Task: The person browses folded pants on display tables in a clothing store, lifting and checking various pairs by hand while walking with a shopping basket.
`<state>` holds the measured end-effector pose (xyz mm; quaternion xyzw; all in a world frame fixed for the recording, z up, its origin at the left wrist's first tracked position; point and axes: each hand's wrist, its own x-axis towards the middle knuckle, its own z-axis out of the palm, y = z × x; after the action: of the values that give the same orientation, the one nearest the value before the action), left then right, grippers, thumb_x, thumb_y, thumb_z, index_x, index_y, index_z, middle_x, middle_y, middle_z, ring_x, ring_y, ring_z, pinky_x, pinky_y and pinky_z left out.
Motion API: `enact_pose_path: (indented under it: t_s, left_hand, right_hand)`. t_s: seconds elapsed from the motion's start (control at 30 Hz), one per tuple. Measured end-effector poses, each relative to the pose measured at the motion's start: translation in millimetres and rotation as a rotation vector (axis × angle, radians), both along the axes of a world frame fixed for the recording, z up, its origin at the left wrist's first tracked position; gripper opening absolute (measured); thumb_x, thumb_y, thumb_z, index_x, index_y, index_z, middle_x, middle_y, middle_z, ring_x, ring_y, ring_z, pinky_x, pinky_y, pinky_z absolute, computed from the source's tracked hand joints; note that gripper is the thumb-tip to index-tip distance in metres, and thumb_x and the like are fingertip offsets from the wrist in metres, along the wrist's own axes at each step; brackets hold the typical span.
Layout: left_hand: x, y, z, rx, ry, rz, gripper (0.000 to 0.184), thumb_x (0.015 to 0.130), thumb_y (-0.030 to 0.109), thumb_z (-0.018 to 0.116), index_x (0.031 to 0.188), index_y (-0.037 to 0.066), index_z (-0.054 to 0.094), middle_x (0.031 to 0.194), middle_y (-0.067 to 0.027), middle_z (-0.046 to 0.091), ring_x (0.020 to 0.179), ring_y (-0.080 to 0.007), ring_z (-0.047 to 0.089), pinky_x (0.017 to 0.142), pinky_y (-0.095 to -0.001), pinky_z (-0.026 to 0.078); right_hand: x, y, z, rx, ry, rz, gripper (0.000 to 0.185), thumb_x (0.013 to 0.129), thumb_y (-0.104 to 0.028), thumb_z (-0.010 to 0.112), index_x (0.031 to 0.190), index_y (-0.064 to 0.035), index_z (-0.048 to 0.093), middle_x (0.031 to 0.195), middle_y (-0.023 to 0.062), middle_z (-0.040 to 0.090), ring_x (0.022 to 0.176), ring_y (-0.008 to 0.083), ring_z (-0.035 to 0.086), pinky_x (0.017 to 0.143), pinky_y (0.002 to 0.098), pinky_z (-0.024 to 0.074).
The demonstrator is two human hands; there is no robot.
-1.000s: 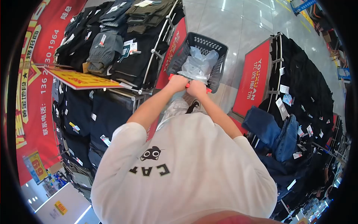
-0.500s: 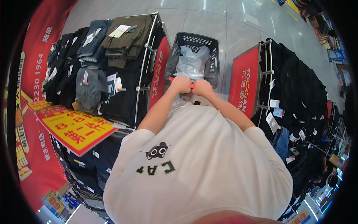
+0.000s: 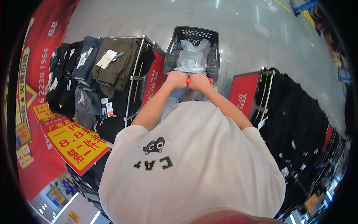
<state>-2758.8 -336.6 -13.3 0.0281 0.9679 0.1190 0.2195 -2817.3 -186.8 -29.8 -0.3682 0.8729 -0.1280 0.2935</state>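
Our left hand point(image 3: 176, 79) and right hand point(image 3: 199, 82) are closed round the red handle point(image 3: 188, 80) of the shopping cart point(image 3: 214, 56), far centre, between clothing racks point(image 3: 137, 78). We judge this as steering; moving on calls for even pressure.

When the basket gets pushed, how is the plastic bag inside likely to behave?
The plastic bag looks thin and crumpled, so it would probably flop rather than stay stiff. Its smooth sheen suggests it may slide, though the basket with raised sides should probably contain it.

The bag point(image 3: 192, 58) lies in the basket point(image 3: 214, 52).
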Motion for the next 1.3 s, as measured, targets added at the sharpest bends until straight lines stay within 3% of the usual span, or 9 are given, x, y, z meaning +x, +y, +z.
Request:
enact_pose_path:
  t_s: [0.27, 0.67, 0.8, 0.97, 1.3]
  left_hand:
    - [-113.1, 47.0, -13.0, 0.056, -0.008, 0.238, 0.023, 0.076, 0.03, 0.059, 0.075, 0.011, 0.073, 0.079, -0.0165, 0.071, 0.077, -0.0353, 0.07, 0.071, -0.0468, 0.056]
    - [-208.5, 25.2, 3.7, 0.097, -0.067, 0.524, 0.022, 0.078, 0.024, 0.059, 0.085, 0.01, 0.075, 0.088, -0.0188, 0.072, 0.086, -0.0349, 0.071, 0.077, -0.0469, 0.056]
    - [-245.1, 3.1, 3.9, 0.142, -0.042, 0.61, 0.025, 0.082, 0.028, 0.059, 0.085, 0.008, 0.074, 0.089, -0.0199, 0.071, 0.086, -0.0356, 0.07, 0.078, -0.0473, 0.055]
    - [-288.8, -35.5, 2.4, 0.232, -0.011, 0.681, 0.023, 0.078, 0.018, 0.059, 0.088, 0.005, 0.075, 0.093, -0.0224, 0.071, 0.087, -0.0373, 0.07, 0.08, -0.047, 0.056]
    - [-357.2, -142.6, 12.8, 0.224, 0.059, 0.902, 0.022, 0.076, 0.016, 0.06, 0.086, 0.003, 0.074, 0.09, -0.0232, 0.071, 0.086, -0.0387, 0.07, 0.078, -0.0479, 0.056]
  right_hand:
    - [-150.7, 26.6, 15.7, 0.024, 0.031, 0.233, 0.025, 0.076, -0.028, 0.061, 0.081, -0.0082, 0.075, 0.086, 0.0162, 0.072, 0.085, 0.0335, 0.071, 0.076, 0.0443, 0.0567]
    - [-274.3, -23.1, 19.0, 0.017, 0.092, 0.54, 0.026, 0.079, -0.031, 0.06, 0.08, -0.0097, 0.074, 0.086, 0.0159, 0.072, 0.082, 0.0333, 0.071, 0.074, 0.0447, 0.0561]
    - [-320.7, -55.5, 23.1, 0.029, 0.148, 0.635, 0.025, 0.078, -0.032, 0.061, 0.08, -0.0115, 0.074, 0.086, 0.0144, 0.072, 0.082, 0.033, 0.07, 0.073, 0.0442, 0.0559]
    - [-373.6, -107.0, 24.8, 0.01, 0.178, 0.718, 0.026, 0.078, -0.037, 0.06, 0.078, -0.0142, 0.073, 0.081, 0.0138, 0.071, 0.078, 0.0341, 0.069, 0.069, 0.0456, 0.0553]
    - [-455.0, -242.8, 29.5, -0.054, 0.168, 0.909, 0.025, 0.076, -0.037, 0.062, 0.077, -0.0139, 0.072, 0.079, 0.014, 0.07, 0.077, 0.0345, 0.069, 0.069, 0.0461, 0.0549]
